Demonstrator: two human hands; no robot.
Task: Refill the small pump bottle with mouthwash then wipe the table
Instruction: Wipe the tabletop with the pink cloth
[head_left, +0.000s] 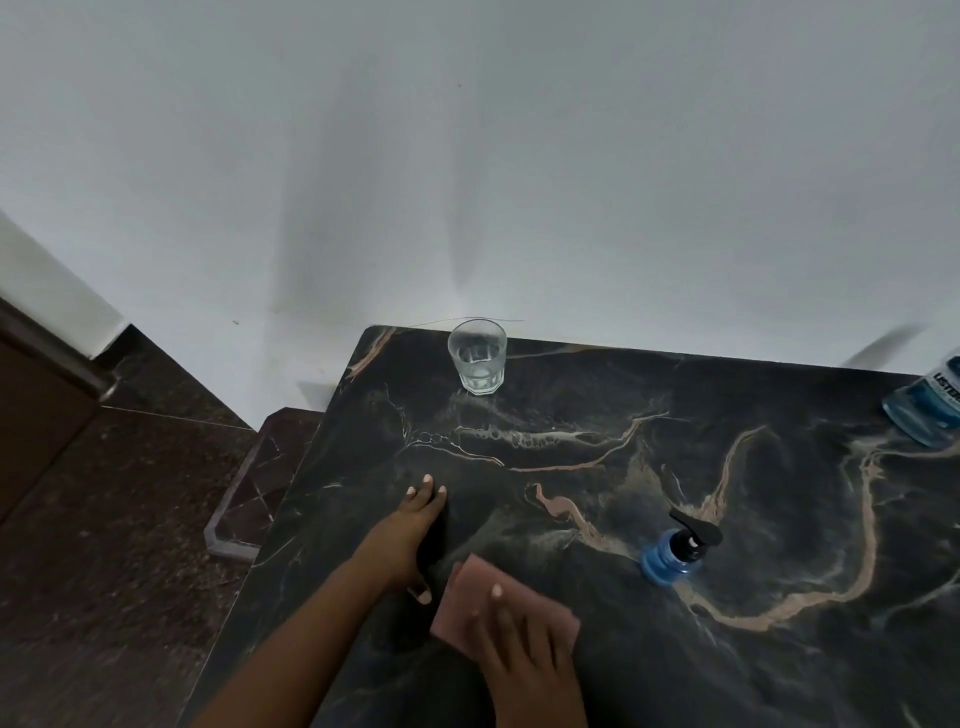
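The left hand (415, 525) is laid flat, fingers straight, near the tabletop's (571, 415) left edge. The right hand (524, 654) is pressed flat on a pink cloth (467, 597) at the near edge. The pump bottle (672, 553) is seen mid-right, the glass (477, 356) at the far edge, the mouthwash bottle (930, 405) at the right margin.

The table (571, 405) stands against the wall (467, 156). A glass (477, 357) stands at its far edge, toward the left. The mouthwash bottle (930, 410) stands at the far right. The pump bottle (675, 551) stands nearer, right of centre. At the near edge, the right hand (524, 654) rests on a cloth (467, 597); the left hand (410, 525) lies flat just left of it.
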